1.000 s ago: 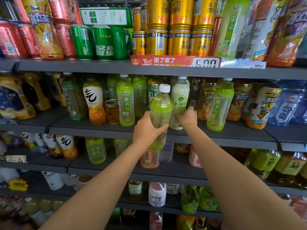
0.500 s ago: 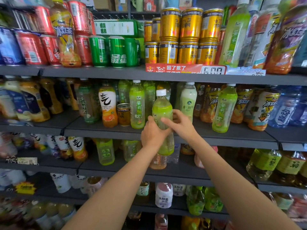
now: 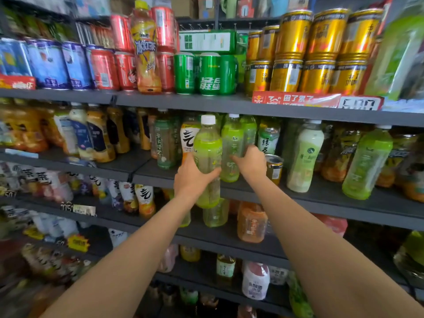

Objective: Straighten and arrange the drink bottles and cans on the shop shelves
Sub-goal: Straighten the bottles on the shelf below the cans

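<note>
My left hand [image 3: 193, 177] grips a light green bottle with a white cap [image 3: 207, 150], held upright in front of the second shelf [image 3: 309, 198], its base below the shelf edge. My right hand [image 3: 251, 165] is closed round the middle of another green tea bottle [image 3: 231, 145] that stands on that shelf just to the right. A small gold can [image 3: 274, 168] stands right of my right hand. A white-labelled orange bottle [image 3: 188, 138] stands behind my left hand.
A milky green bottle [image 3: 305, 157] and a bright green bottle [image 3: 367, 161] stand further right. The top shelf holds gold cans [image 3: 319, 51], green cans [image 3: 206, 74], red cans [image 3: 124, 70] and an iced tea bottle [image 3: 145, 49]. Lower shelves hold more bottles.
My view has shifted left and up. The left hand carried its bottle leftwards. The right hand let go of that bottle and took hold of the green bottle standing on the shelf.
</note>
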Demonstrator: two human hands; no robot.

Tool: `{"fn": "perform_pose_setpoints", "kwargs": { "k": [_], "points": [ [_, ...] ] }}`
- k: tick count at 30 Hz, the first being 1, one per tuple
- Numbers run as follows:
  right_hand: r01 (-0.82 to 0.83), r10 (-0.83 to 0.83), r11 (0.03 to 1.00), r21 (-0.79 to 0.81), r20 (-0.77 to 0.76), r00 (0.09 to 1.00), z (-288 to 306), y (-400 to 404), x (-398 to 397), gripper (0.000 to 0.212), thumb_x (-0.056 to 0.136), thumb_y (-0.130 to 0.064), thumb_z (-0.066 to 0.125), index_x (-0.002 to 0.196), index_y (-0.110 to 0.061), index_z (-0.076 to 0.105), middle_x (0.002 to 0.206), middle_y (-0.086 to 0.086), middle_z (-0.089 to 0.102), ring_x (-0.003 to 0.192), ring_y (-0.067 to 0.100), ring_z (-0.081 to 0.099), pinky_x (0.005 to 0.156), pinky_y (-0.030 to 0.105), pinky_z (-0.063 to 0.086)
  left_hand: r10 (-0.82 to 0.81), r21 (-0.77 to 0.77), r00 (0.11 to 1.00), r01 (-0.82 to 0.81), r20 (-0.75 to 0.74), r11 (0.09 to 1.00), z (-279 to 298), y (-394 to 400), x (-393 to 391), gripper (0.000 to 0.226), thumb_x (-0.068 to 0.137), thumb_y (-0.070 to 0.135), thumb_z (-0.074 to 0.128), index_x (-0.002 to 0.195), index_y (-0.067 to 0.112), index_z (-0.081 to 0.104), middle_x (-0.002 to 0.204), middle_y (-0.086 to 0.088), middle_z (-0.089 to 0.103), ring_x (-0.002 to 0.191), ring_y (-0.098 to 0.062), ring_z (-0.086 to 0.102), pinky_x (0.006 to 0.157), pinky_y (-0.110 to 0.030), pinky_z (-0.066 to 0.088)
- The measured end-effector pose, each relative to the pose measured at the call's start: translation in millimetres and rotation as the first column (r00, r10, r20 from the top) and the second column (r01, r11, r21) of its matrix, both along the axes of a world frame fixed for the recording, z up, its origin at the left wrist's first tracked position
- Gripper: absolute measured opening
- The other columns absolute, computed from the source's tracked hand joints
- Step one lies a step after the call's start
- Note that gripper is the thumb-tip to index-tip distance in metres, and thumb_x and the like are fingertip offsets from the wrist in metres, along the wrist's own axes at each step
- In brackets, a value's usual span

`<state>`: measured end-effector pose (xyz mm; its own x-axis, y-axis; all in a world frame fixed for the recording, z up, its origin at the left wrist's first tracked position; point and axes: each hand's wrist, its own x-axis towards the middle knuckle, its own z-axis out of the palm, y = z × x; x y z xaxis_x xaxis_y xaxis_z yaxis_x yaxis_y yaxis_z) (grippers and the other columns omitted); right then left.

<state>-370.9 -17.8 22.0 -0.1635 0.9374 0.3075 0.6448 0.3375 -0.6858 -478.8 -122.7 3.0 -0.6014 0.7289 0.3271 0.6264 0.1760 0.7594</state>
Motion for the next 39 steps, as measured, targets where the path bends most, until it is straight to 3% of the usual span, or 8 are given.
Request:
{"fn": "perform_pose_setpoints", "kwargs": {
  "k": [7, 12, 20, 29, 32, 35, 37, 39],
  "points": [
    [0.007, -0.005, 0.991, -0.137, 0.012, 1.000, 5.7, 28.7, -24.6, 0.079, 0.084, -0.035, 0.068, 0.142, -0.005, 0.025, 0.123, 0.016, 0.057, 0.108, 0.031, 0.060, 0.074, 0.033, 0.045, -0.088, 0.003, 0.996, 0.089, -0.015, 0.996, 2.8, 11.7, -21.4, 0.076, 0.073, 0.049, 0.073, 0.133, 0.017, 0.039, 0.129, -0.001, 0.055, 0.118, -0.022, 0.053, 0.091, -0.035, 0.046],
    [-0.014, 0.002, 0.976, -0.216, -0.056, 0.998, -1.0, 33.3, -34.5, 0.076, 0.080, -0.028, 0.073, 0.139, -0.006, 0.031, 0.129, 0.015, 0.055, 0.114, 0.031, 0.057, 0.080, 0.034, 0.048, -0.146, 0.010, 0.989, 0.146, 0.006, 0.989, -0.2, 28.2, -31.0, 0.072, 0.071, 0.049, 0.075, 0.128, 0.019, 0.043, 0.123, -0.001, 0.058, 0.115, -0.023, 0.054, 0.093, -0.041, 0.048],
    [0.247, -0.255, 0.961, -0.122, -0.049, 0.966, -6.5, 42.6, -45.1, 0.074, 0.079, -0.024, 0.074, 0.132, 0.001, 0.030, 0.136, 0.022, 0.042, 0.121, 0.040, 0.049, 0.094, 0.042, 0.044, -0.303, 0.044, 0.953, 0.302, -0.002, 0.952, -4.2, 48.2, -56.5, 0.063, 0.070, 0.043, 0.077, 0.122, 0.021, 0.050, 0.119, 0.001, 0.061, 0.111, -0.020, 0.056, 0.089, -0.034, 0.047],
    [0.315, -0.328, 0.943, -0.110, -0.136, 0.935, -9.4, 38.8, -64.9, 0.079, 0.082, -0.020, 0.071, 0.139, 0.002, 0.021, 0.142, 0.022, 0.032, 0.125, 0.041, 0.045, 0.098, 0.043, 0.040, -0.358, 0.000, 0.934, 0.358, 0.000, 0.934, -15.5, 54.5, -86.2, 0.077, 0.065, 0.054, 0.075, 0.128, 0.020, 0.046, 0.123, -0.001, 0.058, 0.115, -0.023, 0.053, 0.095, -0.044, 0.047],
    [0.357, -0.352, 0.934, 0.013, -0.146, 0.925, -7.1, 25.1, -60.1, 0.067, 0.089, -0.026, 0.062, 0.139, 0.002, 0.026, 0.141, 0.019, 0.035, 0.122, 0.038, 0.047, 0.094, 0.041, 0.042, -0.398, 0.037, 0.918, 0.397, 0.000, 0.917, -14.0, 54.5, -81.8, 0.069, 0.067, 0.047, 0.077, 0.124, 0.020, 0.049, 0.119, 0.001, 0.060, 0.111, -0.019, 0.055, 0.092, -0.039, 0.047],
    [0.313, -0.253, 0.928, 0.200, -0.277, 0.927, 0.4, 8.1, -49.9, 0.032, 0.097, -0.031, 0.047, 0.104, -0.002, 0.058, 0.103, 0.017, 0.062, 0.093, 0.030, 0.061, 0.078, 0.034, 0.047, -0.444, 0.069, 0.895, 0.441, 0.035, 0.895, -10.4, 56.5, -67.4, 0.060, 0.069, 0.041, 0.079, 0.116, 0.017, 0.051, 0.113, 0.000, 0.063, 0.106, -0.019, 0.058, 0.089, -0.037, 0.049],
    [0.158, -0.092, 0.971, 0.178, -0.331, 0.939, 5.2, -1.6, -41.8, 0.044, 0.099, -0.035, 0.041, 0.063, -0.011, 0.049, 0.061, 0.007, 0.053, 0.059, 0.019, 0.052, 0.056, 0.025, 0.040, -0.453, 0.057, 0.891, 0.450, 0.043, 0.891, -9.8, 61.9, -54.2, 0.060, 0.068, 0.041, 0.078, 0.115, 0.014, 0.051, 0.112, -0.003, 0.063, 0.106, -0.022, 0.059, 0.089, -0.040, 0.049],
    [0.036, -0.006, 0.997, 0.071, -0.379, 0.925, 12.4, -10.7, -32.5, 0.052, 0.097, -0.044, 0.039, 0.055, -0.014, 0.039, 0.054, 0.002, 0.043, 0.050, 0.014, 0.043, 0.053, 0.026, 0.036, -0.443, 0.048, 0.896, 0.441, 0.036, 0.896, -8.4, 68.9, -40.8, 0.062, 0.068, 0.043, 0.078, 0.115, 0.012, 0.051, 0.115, -0.006, 0.063, 0.108, -0.024, 0.058, 0.089, -0.040, 0.049]
  ]
}}
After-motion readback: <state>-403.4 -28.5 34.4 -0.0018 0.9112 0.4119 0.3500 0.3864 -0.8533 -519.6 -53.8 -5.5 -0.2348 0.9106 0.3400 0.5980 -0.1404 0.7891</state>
